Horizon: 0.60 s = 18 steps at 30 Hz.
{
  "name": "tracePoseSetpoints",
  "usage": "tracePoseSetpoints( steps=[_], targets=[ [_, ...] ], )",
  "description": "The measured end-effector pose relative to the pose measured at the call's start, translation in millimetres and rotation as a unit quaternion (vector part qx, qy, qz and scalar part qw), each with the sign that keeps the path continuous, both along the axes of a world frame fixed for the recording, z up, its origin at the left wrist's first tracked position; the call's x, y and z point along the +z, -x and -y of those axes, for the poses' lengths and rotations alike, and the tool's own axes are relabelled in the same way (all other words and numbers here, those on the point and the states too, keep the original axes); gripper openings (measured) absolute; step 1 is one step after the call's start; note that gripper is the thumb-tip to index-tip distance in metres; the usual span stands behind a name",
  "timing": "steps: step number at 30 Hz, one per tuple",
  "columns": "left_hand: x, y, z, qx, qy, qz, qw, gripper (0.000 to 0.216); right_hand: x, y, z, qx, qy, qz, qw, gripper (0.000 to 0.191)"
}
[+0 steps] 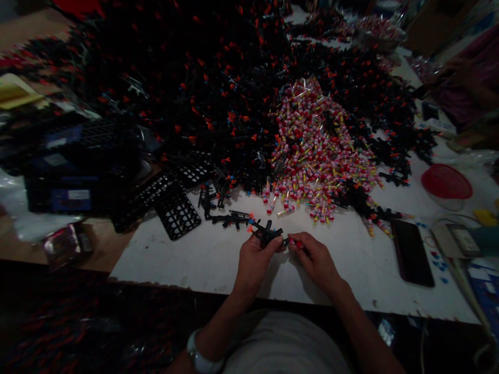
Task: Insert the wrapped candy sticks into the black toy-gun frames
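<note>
No text, brand, number or sign can be read anywhere in this view; the dark boxes (pixel 66 182) left of the candy pile (pixel 315 150) carry pale labels, but their print is too blurred and dim to make out; the small wrappers in that pile show only pink and yellow colour, no legible lettering. The phone (pixel 412 251) lying right of the pile has a blank, dark screen.

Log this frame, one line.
left hand: holds black toy gun | right hand: pinches small candy tube | surface: white table
</note>
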<state>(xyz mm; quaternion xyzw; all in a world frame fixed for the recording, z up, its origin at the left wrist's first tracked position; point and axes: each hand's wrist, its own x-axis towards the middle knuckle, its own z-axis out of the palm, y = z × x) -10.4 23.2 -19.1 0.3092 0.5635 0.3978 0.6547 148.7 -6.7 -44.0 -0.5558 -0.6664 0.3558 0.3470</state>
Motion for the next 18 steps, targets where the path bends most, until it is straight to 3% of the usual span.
tracePoseSetpoints(
  steps=[3, 9, 12, 15, 18],
  targets=[
    [-1.3, -3.2, 2.2, 0.006, -0.015, -0.02, 1.0, 0.025, 1.0, 4.1, 2.5, 0.005, 0.0, 0.013, 1.0, 0.024],
    [1.1, -10.9, 2.8, 0.014, -0.032, 0.006, 0.999, 0.026, -7.9, 15.3, 10.8, -0.149, -0.056, 0.107, 0.981, 0.029],
    [-2.1, -12.0, 0.5, -0.015, -0.027, 0.029, 0.999, 0.027, -15.4, 19.4, 15.5, -0.139, -0.089, 0.144, 0.976, 0.024],
    [-7.2, -16.3, -1.7, -0.036, -0.016, 0.023, 0.999, 0.028, -17.7, 17.8, 14.9, -0.106, -0.077, 0.161, 0.978, 0.023],
    [-7.6, -21.9, -3.7, -0.079, -0.021, 0.009, 0.997, 0.027, -13.5, -3.4, 6.4, -0.081, -0.064, 0.172, 0.98, 0.023]
  ],
)
